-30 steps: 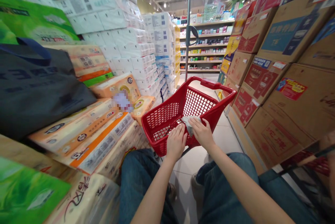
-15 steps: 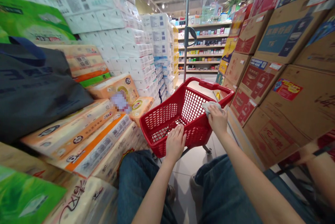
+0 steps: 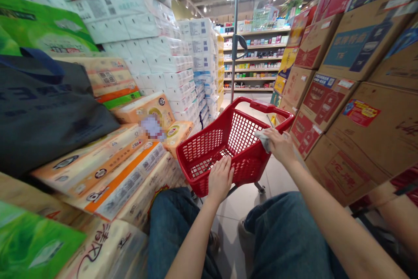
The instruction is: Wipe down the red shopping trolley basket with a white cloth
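Note:
A small red shopping cart [image 3: 225,133] with perforated plastic walls stands in front of my knees. My left hand [image 3: 221,179] grips its near rim, fingers bent over the edge into the basket and the thumb hidden. At the cart's right side, near the handle end, my right hand [image 3: 279,143] is closed around a pale grey cloth [image 3: 263,139]. The cloth is pressed against the top rim, with part of it covered by my fingers. Nothing lies in the visible part of the basket.
Tissue packs [image 3: 127,170] pile up on the left, with a dark grey bag [image 3: 55,113] on them. Stacked cartons [image 3: 355,118] line the right side. A metal pole [image 3: 234,52] rises behind the cart, before stocked shelves [image 3: 254,46]. Another person's arm [image 3: 395,209] shows at lower right.
My right hand has moved slightly right and down along the cart's rim with the cloth. My left hand keeps its place on the near rim.

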`<action>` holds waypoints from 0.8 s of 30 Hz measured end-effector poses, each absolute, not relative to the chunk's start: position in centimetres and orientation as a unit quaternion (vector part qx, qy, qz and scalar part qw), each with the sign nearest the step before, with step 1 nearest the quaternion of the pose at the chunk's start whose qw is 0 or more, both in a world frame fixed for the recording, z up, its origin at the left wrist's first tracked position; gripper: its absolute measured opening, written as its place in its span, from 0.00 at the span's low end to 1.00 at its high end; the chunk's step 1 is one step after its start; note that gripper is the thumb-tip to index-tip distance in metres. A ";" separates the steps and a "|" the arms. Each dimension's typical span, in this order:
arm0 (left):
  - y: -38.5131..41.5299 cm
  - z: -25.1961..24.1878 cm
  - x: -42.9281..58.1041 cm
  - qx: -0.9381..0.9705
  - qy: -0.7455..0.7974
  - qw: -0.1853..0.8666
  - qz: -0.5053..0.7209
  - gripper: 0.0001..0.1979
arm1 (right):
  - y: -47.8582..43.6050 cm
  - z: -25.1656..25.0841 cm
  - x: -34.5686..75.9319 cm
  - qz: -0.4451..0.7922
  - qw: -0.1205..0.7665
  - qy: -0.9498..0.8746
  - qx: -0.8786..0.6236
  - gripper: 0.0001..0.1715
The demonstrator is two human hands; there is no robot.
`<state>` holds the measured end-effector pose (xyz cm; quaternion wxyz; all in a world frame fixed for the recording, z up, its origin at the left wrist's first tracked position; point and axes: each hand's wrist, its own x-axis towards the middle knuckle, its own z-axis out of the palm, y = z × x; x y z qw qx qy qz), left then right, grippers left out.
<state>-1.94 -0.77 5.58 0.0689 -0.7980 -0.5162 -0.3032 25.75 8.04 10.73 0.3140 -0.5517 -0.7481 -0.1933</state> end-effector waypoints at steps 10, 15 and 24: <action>-0.7 5.4 -1.9 -0.796 -0.518 0.069 -0.306 0.21 | 5.2 7.2 16.4 -0.171 0.374 -0.712 -0.569 0.19; -0.7 5.3 -2.1 -0.802 -0.511 0.061 -0.304 0.21 | 2.1 5.5 12.2 -0.146 0.345 -0.788 -0.489 0.21; -0.7 5.5 -2.0 -0.801 -0.511 0.070 -0.305 0.21 | 8.9 10.6 27.1 -0.227 0.313 -0.731 -0.562 0.22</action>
